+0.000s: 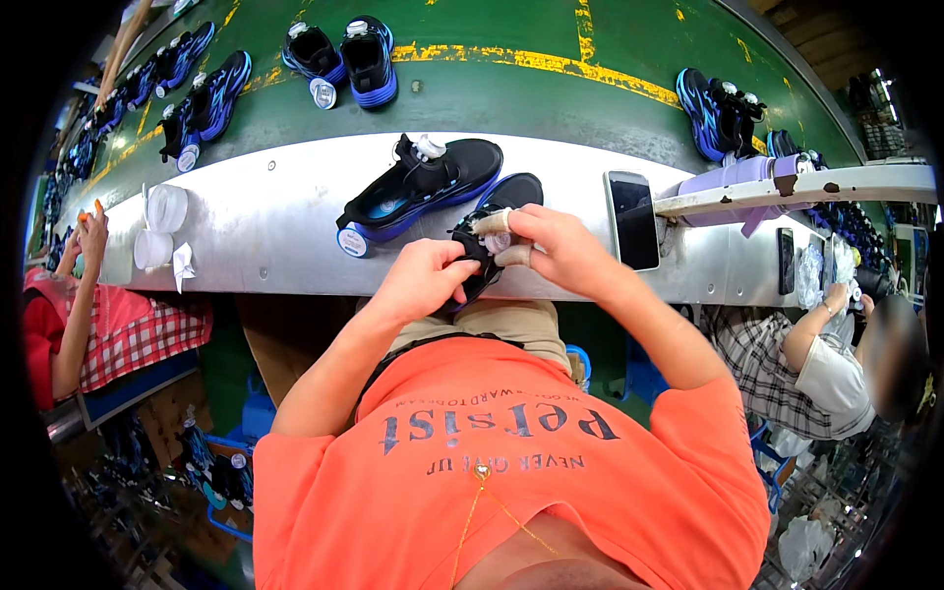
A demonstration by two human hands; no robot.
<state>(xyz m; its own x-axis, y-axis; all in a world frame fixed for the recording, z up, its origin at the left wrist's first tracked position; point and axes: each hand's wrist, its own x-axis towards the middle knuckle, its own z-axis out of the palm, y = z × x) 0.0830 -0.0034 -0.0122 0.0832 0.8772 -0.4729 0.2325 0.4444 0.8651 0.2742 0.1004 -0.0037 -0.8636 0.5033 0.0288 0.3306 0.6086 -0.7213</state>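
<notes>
A black sneaker with a blue-purple sole [515, 190] is between my hands at the table's front edge. My left hand [425, 279] is closed on the shoe's near, collar end, thumb and fingers pinching its black edge. My right hand [553, 248], with pale covers on its fingertips, grips the shoe's upper around a small white round piece [495, 242]. The fingers partly hide that piece. Just beyond, to the left, lies the matching sneaker [433, 182], with a white knob [429, 147] on its tongue and a round white tag [352, 241] by its heel.
A phone [631, 220] lies right of my hands on the metal ledge [295, 221], beside a white bar [796, 189] and a lilac bottle [728, 179]. White tape rolls [165, 208] stand at left. More sneakers [369, 64] sit on the green belt [482, 84]. Co-workers sit on both sides.
</notes>
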